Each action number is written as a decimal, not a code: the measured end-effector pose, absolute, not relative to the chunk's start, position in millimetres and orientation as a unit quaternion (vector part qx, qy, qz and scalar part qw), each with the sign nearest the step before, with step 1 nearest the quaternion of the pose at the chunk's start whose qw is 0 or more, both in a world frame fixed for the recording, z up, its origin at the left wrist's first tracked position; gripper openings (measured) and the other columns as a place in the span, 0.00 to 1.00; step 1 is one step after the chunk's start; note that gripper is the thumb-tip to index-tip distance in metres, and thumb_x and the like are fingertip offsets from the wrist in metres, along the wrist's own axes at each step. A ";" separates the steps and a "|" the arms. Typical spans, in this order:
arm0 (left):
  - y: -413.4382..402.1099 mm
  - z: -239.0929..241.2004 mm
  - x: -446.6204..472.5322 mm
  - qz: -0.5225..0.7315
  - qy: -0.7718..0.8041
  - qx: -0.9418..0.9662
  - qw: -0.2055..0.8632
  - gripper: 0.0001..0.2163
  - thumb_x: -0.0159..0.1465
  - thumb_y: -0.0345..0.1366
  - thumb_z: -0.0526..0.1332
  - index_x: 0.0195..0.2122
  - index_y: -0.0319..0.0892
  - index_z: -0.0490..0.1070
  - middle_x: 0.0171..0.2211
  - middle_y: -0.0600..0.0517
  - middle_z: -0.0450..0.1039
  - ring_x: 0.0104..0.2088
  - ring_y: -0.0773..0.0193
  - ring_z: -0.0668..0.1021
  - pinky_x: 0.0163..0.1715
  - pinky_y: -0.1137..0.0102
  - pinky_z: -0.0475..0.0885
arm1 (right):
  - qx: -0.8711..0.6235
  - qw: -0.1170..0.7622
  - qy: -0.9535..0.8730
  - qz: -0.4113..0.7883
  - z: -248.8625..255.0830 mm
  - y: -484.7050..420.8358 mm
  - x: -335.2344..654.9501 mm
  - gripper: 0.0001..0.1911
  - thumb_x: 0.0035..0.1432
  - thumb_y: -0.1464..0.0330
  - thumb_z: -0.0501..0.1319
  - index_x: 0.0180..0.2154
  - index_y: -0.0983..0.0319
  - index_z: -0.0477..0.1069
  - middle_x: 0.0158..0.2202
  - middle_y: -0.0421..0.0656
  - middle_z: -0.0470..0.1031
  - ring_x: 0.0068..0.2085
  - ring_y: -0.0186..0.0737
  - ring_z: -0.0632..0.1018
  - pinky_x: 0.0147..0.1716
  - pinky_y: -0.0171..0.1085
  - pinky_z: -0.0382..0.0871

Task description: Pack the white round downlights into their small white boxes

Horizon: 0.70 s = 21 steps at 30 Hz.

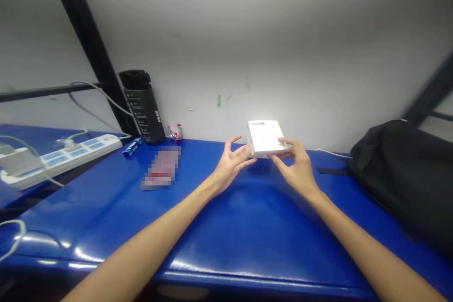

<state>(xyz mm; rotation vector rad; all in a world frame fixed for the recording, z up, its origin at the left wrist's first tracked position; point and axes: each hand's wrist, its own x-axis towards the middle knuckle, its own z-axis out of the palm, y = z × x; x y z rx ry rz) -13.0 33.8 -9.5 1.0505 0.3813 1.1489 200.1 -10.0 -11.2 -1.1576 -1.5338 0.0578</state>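
Observation:
A flat white box (pixel 266 136) with dark print reading "LDS" along its far left edge is held up a little above the blue tabletop. My right hand (pixel 296 165) grips its near right corner, fingers on the top and thumb below. At the box's left side is my left hand (pixel 229 164), fingers spread and their tips at the near left corner. One of those fingers reaches just under the box's edge. The box's underside is hidden.
On the blue table (pixel 226 236), a black water bottle (pixel 144 113) stands by the wall. Near it lie a blue packet (pixel 132 146), a red-and-silver wrapper (pixel 174 134) and a blurred-out flat object (pixel 162 168). A power strip (pixel 63 159) with cables lies left; a black bag (pixel 403 184) sits right.

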 end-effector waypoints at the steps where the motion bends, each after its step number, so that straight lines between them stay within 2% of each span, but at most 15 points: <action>1: 31.3 -6.3 -13.4 0.503 0.156 0.479 0.702 0.36 0.56 0.39 0.79 0.62 0.48 0.62 0.58 0.43 0.77 0.60 0.51 0.79 0.63 0.49 0.71 | -0.496 0.589 -0.638 0.025 -12.6 -7.7 201.6 0.24 0.61 0.56 0.70 0.55 0.56 0.71 0.51 0.48 0.76 0.37 0.44 0.81 0.42 0.47 0.80; 5: 23.2 -0.9 -11.8 0.462 0.139 0.540 0.690 0.26 0.57 0.34 0.76 0.57 0.45 0.74 0.66 0.43 0.70 0.70 0.46 0.68 0.67 0.49 0.68 | -0.503 0.633 -0.586 0.049 -19.7 1.5 207.3 0.29 0.59 0.53 0.70 0.56 0.56 0.67 0.54 0.49 0.75 0.40 0.44 0.83 0.44 0.47 0.82; 9: 24.2 -6.5 -10.6 0.452 0.159 0.571 0.667 0.24 0.56 0.34 0.76 0.55 0.47 0.78 0.65 0.45 0.71 0.69 0.44 0.69 0.66 0.49 0.69 | -0.502 0.682 -0.526 0.069 -22.4 7.8 214.2 0.35 0.57 0.54 0.71 0.58 0.53 0.57 0.46 0.41 0.71 0.36 0.37 0.82 0.39 0.40 0.81; 11: 25.9 -8.5 -11.2 0.447 0.163 0.577 0.663 0.24 0.56 0.35 0.76 0.55 0.47 0.79 0.65 0.45 0.71 0.68 0.44 0.70 0.63 0.52 0.72 | -0.498 0.694 -0.516 0.071 -20.8 8.4 217.4 0.30 0.56 0.55 0.72 0.52 0.54 0.59 0.41 0.37 0.69 0.35 0.35 0.81 0.37 0.38 0.79; 14: 27.8 -7.9 -12.5 0.441 0.164 0.580 0.665 0.22 0.57 0.37 0.75 0.54 0.46 0.80 0.63 0.44 0.74 0.65 0.45 0.73 0.58 0.55 0.75 | -0.515 0.664 -0.539 0.050 -16.2 4.9 217.8 0.19 0.58 0.54 0.71 0.37 0.57 0.65 0.32 0.35 0.69 0.31 0.35 0.77 0.35 0.36 0.75; 16: 29.0 -6.4 -12.8 0.441 0.164 0.581 0.664 0.21 0.57 0.36 0.75 0.52 0.45 0.80 0.59 0.44 0.76 0.61 0.47 0.75 0.58 0.55 0.75 | -0.525 0.628 -0.573 0.041 -13.4 0.3 213.9 0.18 0.60 0.53 0.69 0.30 0.58 0.68 0.27 0.36 0.71 0.29 0.36 0.75 0.35 0.37 0.74; 18: 30.9 -5.7 -12.7 0.446 0.159 0.581 0.662 0.20 0.56 0.34 0.75 0.51 0.45 0.81 0.58 0.44 0.78 0.60 0.49 0.77 0.62 0.54 0.71 | -0.524 0.602 -0.600 0.054 -12.2 -4.0 207.9 0.18 0.62 0.53 0.68 0.30 0.59 0.73 0.28 0.40 0.77 0.30 0.39 0.77 0.37 0.39 0.75; 21: 35.8 -6.6 -13.1 0.458 0.143 0.580 0.659 0.20 0.57 0.33 0.74 0.51 0.45 0.81 0.60 0.45 0.77 0.64 0.50 0.75 0.68 0.55 0.64 | -0.519 0.580 -0.622 0.085 -15.1 -6.2 200.6 0.16 0.62 0.53 0.67 0.36 0.60 0.79 0.35 0.45 0.84 0.36 0.45 0.82 0.43 0.43 0.78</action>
